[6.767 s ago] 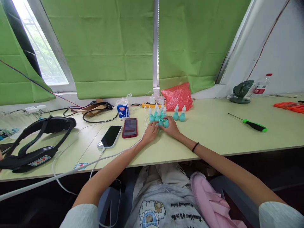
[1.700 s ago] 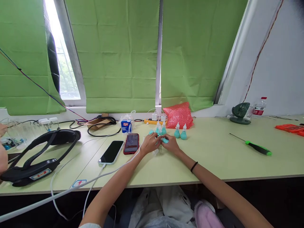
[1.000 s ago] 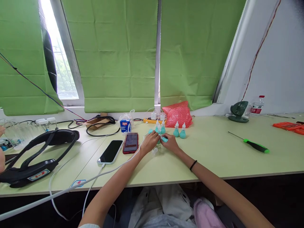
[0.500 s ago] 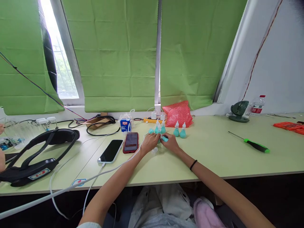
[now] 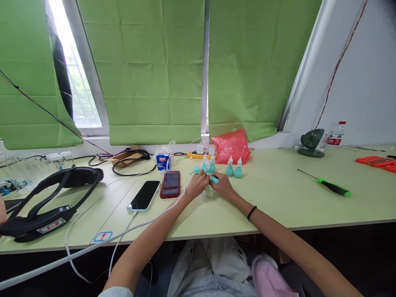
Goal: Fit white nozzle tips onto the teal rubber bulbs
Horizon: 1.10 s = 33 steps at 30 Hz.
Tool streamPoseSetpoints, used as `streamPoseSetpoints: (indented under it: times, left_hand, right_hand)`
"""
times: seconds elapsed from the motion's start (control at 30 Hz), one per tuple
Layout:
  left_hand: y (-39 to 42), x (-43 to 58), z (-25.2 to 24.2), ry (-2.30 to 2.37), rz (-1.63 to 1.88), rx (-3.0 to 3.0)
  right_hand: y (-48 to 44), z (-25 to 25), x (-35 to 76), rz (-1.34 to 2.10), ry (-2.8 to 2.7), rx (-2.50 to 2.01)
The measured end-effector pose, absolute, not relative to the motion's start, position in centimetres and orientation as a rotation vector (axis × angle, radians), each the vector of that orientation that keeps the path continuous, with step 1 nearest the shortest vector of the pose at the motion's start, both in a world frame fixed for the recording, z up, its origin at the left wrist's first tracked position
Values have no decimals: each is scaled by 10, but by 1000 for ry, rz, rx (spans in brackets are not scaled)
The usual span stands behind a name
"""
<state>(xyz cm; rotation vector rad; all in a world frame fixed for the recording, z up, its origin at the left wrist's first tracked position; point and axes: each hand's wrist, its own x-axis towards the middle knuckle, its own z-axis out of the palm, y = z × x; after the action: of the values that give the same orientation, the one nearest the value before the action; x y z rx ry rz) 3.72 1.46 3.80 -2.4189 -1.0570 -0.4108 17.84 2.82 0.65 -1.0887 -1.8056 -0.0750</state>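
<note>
My left hand point(image 5: 198, 184) and my right hand point(image 5: 222, 185) meet over the table, fingers closed around one teal nasal aspirator point(image 5: 214, 179). It lies tilted on its side, its bulb toward my right fingers; the left fingers hide its other end. Just beyond my hands, several more aspirators, one a teal bulb point(image 5: 197, 169), stand close together. To the right, two upright aspirators with pale pointed nozzles, one in front point(image 5: 238, 169) and one behind point(image 5: 229, 167), stand side by side. A small clear piece point(image 5: 202, 194) lies below my left hand, too blurred to name.
Left of my hands lie a red-cased phone point(image 5: 170, 184), a white-cased phone point(image 5: 144, 196) and a black headset point(image 5: 52, 206). A white cable crosses my left forearm. Behind are a blue milk carton point(image 5: 163, 162) and pink bubble wrap point(image 5: 232, 147); to the right, a screwdriver point(image 5: 334, 187) and green fan point(image 5: 312, 143).
Both hands stay together on the aspirator, with only a small shift of the fingers. The other person's hand at the left edge shows less.
</note>
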Motion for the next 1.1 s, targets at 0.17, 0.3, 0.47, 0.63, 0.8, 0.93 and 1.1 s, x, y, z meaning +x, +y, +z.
streamPoseSetpoints:
  times: [0.17,0.3,0.47,0.63,0.8,0.93,1.1]
  left_hand:
    - [20,38,36,-1183,-478,-2424]
    - [21,37,37,-1266,-527,-2463]
    - [25,27,35,-1305,-479,-2625]
    - [31,19,30,-1328,-429,-2789]
    - [32,20,33,-1410,-575,-2777]
    - [30,19,39,-1484,-751,-2707]
    - [28,22,38,-1483,-856,-2723]
  right_hand:
    - [30,5,176,-88,-1761,-1093]
    - [36,8,181,-100,-1667,-1096]
    - [36,12,187,-94,-1641,-1044]
    - [29,12,182,-39,-1739,-974]
    - [27,12,181,40,-1845,-935]
    - [27,11,181,95,-1911,-911]
    - [21,12,178,127,-1961,-895]
